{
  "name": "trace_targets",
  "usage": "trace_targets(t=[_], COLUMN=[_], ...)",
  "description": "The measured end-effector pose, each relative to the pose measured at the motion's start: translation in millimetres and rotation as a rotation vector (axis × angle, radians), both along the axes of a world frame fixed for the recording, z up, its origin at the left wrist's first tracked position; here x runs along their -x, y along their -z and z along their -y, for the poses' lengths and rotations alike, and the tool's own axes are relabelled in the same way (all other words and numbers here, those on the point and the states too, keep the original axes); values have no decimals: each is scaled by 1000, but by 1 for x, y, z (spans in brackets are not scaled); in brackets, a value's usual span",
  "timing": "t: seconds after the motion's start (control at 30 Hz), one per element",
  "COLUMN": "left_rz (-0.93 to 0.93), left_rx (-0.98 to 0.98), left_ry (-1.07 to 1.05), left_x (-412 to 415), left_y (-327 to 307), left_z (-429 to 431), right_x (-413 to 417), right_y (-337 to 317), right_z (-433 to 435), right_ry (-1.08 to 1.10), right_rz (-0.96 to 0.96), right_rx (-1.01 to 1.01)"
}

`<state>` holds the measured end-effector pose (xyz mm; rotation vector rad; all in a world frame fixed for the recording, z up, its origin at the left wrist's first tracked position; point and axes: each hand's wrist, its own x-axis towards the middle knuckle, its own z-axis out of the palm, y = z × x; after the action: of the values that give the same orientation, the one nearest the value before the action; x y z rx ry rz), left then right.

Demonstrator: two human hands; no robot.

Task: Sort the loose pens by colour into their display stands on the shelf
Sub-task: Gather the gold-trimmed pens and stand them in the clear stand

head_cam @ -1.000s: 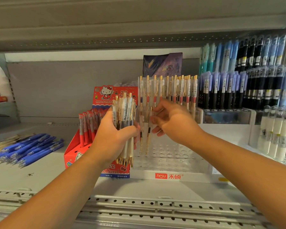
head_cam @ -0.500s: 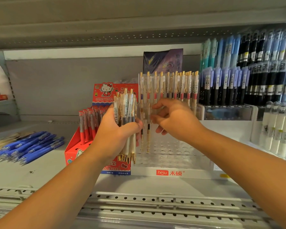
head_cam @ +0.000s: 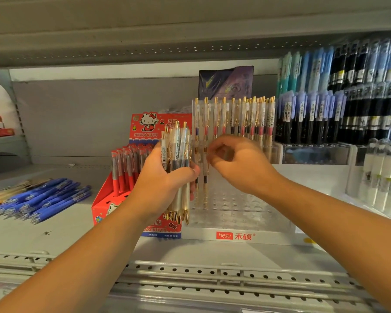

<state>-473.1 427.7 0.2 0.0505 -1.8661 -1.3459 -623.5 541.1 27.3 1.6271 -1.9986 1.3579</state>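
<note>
Bundle of pens (head_cam: 177,168): clear barrels with gold clips, upright and tips down, just left of the clear stand (head_cam: 235,213).
Left hand (head_cam: 163,179): wrapped round the bundle's middle, thumb across the front.
Right hand (head_cam: 242,163): fingers curled, their tips at the two pens (head_cam: 205,188) standing at the stand's left edge. Blur kept me from telling whether it pinched one.
Stand: the back row (head_cam: 246,118) was full of matching pens, and many front holes were open.
Step, as I judged it: seating one pen in a left-hand hole.
Doing it well: I would have kept the barrel vertical, found the hole with the tip, then let go only once it stood alone.
Colour check: the bands on the back row looked red and dark, so I would have read each pen's band before choosing a column.
Risk: the bundle hung close to the standing pens and could have knocked them.
Around: a red box (head_cam: 104,199) of red pens sat against the stand's left side, and blue pens (head_cam: 43,199) lay loose on the shelf (head_cam: 54,233).
</note>
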Motion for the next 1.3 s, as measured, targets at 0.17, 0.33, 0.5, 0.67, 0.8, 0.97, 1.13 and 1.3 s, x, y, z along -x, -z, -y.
trace_targets(t=[0.17, 0.33, 0.5, 0.67, 0.8, 0.97, 1.13, 1.3], left_rz=[9, -2, 16, -12, -14, 19, 59, 48], left_rx=[17, -22, -27, -86, -140, -129, -66, -53], left_ry=[124, 208, 185, 105, -20, -101, -170, -168], left_x=[1, 1, 1, 2, 2, 2, 1, 2], left_y=[0, -1, 0, -1, -2, -3, -3, -4], left_z=[-3, -5, -5, -6, -2, -2, 0, -3], right_x=[-13, -14, -10, -12, -13, -6, -5, -5], right_y=[-8, -8, -10, -13, -20, -34, -28, -22], right_z=[-5, -5, -5, -5, -8, -12, -9, -2], right_ry=[-347, -458, -504, -491, -483, -280, -144, -150], right_rz=[352, 573, 690, 701, 740, 646, 426, 434], right_rx=[29, -54, -59, 39, 203, 311, 255, 237])
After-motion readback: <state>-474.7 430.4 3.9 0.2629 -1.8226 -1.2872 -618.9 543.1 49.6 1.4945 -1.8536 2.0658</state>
